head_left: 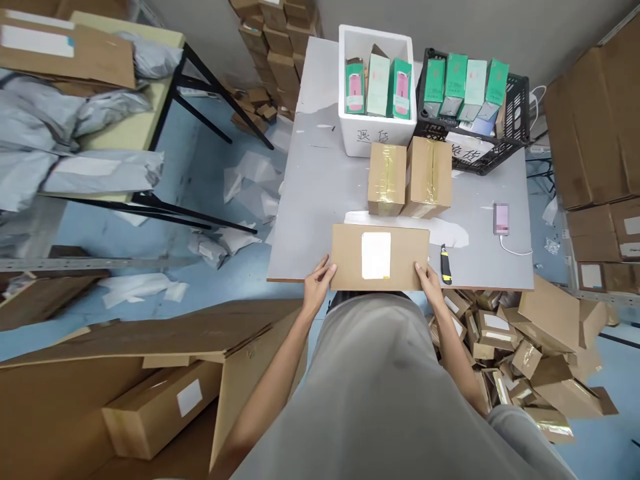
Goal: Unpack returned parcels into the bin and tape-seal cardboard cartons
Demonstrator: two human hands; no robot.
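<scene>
A brown cardboard box (347, 259) with a white label (376, 255) on its upper face is at the front edge of the grey table. Its left end is gripped by my left hand (318, 283), thumb on top and fingers partly hidden beneath. At the opposite end, my right hand (429, 279) holds it the same way. Just right of that hand lies a yellow and black utility knife (445, 265). Beyond the held box stand two taped cardboard boxes (387, 179), side by side.
A white foam bin (377, 137) and a black crate (493, 157) with green boxes stand at the table's back. A phone (501, 219) with a cable lies right. Discarded boxes (525, 357) pile up right; a big open carton (260, 347) stands left. Grey parcels (100, 167) cover another table.
</scene>
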